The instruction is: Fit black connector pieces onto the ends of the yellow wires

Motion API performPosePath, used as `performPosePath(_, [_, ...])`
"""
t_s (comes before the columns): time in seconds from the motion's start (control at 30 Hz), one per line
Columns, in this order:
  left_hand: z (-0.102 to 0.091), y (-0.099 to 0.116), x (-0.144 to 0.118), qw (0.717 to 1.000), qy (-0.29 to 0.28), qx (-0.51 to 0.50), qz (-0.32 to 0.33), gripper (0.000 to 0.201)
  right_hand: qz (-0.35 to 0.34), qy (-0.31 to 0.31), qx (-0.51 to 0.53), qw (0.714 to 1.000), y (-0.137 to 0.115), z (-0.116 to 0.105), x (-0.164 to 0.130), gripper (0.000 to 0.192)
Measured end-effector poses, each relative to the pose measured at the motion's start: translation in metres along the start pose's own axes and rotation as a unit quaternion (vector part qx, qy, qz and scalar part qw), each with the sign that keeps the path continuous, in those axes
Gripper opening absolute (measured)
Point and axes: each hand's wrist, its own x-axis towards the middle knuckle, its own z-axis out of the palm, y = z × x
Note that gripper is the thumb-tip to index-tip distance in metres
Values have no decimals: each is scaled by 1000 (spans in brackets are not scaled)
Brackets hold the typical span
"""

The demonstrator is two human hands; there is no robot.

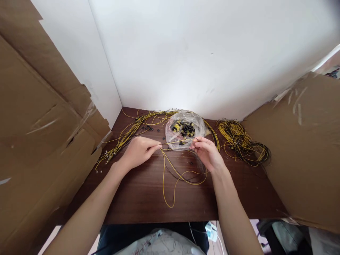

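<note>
Bare forearms, no sleeves visible; dark trousers, possibly, at lap.

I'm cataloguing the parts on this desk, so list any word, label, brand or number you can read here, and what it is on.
None can be read.
Clear plastic bag of black and yellow pieces: no print visible.
Cardboard sheets: tape only, no lettering.
Yellow wire held between left hand and right hand: no markings legible.
</note>
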Motion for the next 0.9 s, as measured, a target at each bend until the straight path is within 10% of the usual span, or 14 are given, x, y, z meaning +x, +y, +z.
performPosePath(0.27, [-2,-5,-1,1000,-9,-10,6,22,-2,-53,-317,947,-28,-34,-23,20])
performPosePath(0.67, [-4,-5,0,999,-26,-17,11,20,27,12,-395,918,-29,-54,-30,27])
performPosePath(0.9, [-11,-5,1,999,-26,-25,4,21,41,-240,-457,856,-30,-46,-40,16])
